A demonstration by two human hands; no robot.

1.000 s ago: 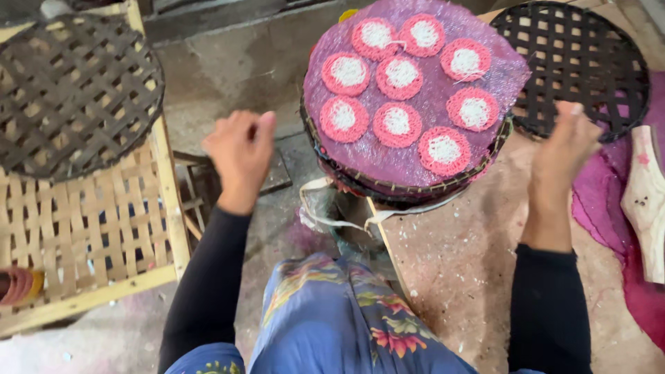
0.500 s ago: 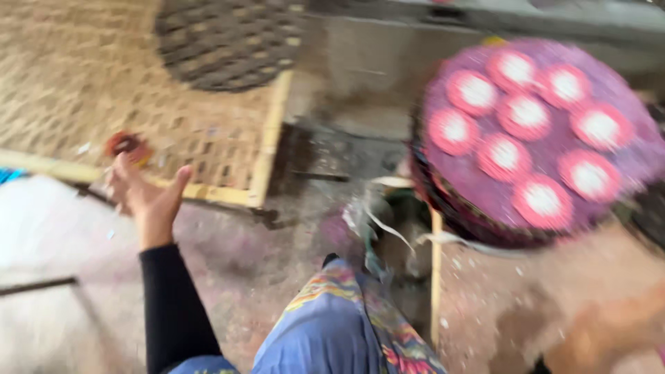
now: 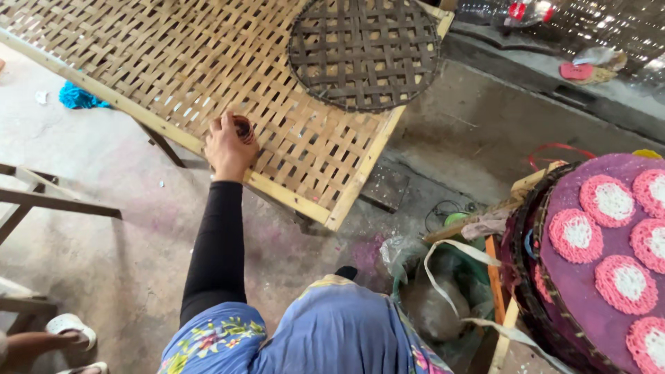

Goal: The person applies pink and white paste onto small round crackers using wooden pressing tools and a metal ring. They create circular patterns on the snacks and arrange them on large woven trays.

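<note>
From the head view, looking down: the left hand (image 3: 228,149) is stretched out at about eleven o'clock from the person's lap, fingers curled and clamped around a small round object (image 3: 243,127) of dark reddish-brown. The object sits at the hand's one o'clock, tucked against the fingertips, right over the near edge of the woven bamboo tabletop (image 3: 173,62). It looks like a short ring or stack of rings, its open face towards the camera; too much is covered by the fingers to tell which. It shows no real long axis, being round.

The right hand is out of the picture, so I cannot tell its state, and the left is plainly the one on the object.

Further up the tabletop, at one o'clock from the hand and well apart from it, lies a dark round woven tray (image 3: 365,52), flat and bare. Over at three o'clock, well away across the concrete floor (image 3: 125,228), a basket with a purple cloth (image 3: 589,277) carries pink-rimmed white discs (image 3: 573,234) laid out side by side. At the bottom left corner, another person's foot in a white sandal (image 3: 68,324) pokes in.
</note>
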